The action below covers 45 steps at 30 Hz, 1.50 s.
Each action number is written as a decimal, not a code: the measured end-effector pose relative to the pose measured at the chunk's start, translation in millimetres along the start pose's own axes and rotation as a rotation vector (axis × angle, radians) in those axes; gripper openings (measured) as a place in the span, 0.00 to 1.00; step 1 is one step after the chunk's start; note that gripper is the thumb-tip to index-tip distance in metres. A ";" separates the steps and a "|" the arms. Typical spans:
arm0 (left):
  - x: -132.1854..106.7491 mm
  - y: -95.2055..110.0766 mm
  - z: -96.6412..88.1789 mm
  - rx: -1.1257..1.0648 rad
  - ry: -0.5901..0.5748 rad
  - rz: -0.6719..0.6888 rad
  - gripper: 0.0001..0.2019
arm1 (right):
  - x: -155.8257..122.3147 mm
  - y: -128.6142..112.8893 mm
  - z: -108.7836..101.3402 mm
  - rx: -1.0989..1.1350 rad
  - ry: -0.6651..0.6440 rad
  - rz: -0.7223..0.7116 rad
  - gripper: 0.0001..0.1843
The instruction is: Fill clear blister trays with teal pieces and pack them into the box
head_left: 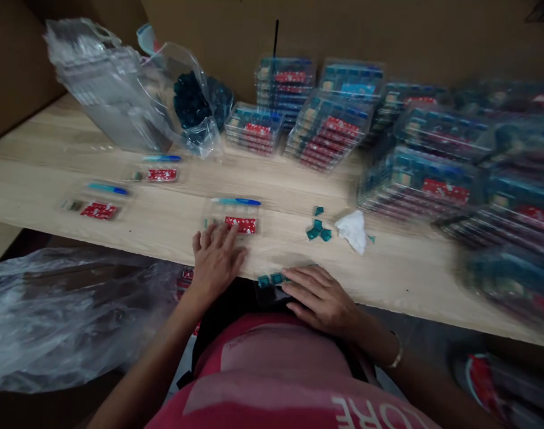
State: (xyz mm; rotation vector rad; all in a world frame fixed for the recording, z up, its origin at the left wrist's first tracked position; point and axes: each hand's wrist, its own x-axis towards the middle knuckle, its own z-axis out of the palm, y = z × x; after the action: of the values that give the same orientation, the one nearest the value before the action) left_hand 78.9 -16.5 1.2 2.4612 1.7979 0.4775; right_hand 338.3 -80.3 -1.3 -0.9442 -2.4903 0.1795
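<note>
My left hand [215, 257] reaches to a clear plastic tray [208, 208], its fingers stretched out over the near edge. Inside that tray are a blue pen [238, 201] and a red packet with white figures [241, 224]. My right hand [322, 293] lies with its fingers extended over another clear tray [266, 295] at the table's front edge. Small teal square pieces [276, 278] sit along this tray; the hand covers its right part, and the thumb is hidden. Several loose teal pieces [316, 229] lie beyond the right hand, beside a crumpled white tissue [352, 231].
Two more filled trays, one nearer [98, 210] and one farther [161, 174], lie at left. Behind stand a stack of clear plastic [115, 98] and a bag of teal pieces [191, 101]. Stacked filled boxes [328, 134] line the back and right. Plastic sheeting [75, 316] hangs below left.
</note>
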 end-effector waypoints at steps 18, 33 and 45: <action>-42.4 6.0 -9.7 -0.379 0.241 0.535 0.15 | -0.4 11.5 -19.9 0.086 0.187 -0.060 0.30; 68.2 -77.0 2.3 -0.643 0.156 -0.240 0.18 | 148.1 91.9 52.8 0.318 0.111 0.256 0.22; 57.5 -70.9 5.0 -0.621 0.189 -0.197 0.21 | 148.7 48.5 31.4 0.081 -0.320 0.161 0.56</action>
State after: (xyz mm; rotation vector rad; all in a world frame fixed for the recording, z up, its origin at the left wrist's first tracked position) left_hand 30.8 60.7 -7.2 1.8509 1.6003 1.0854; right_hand 255.1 55.0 13.9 -1.1598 -2.6654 0.5168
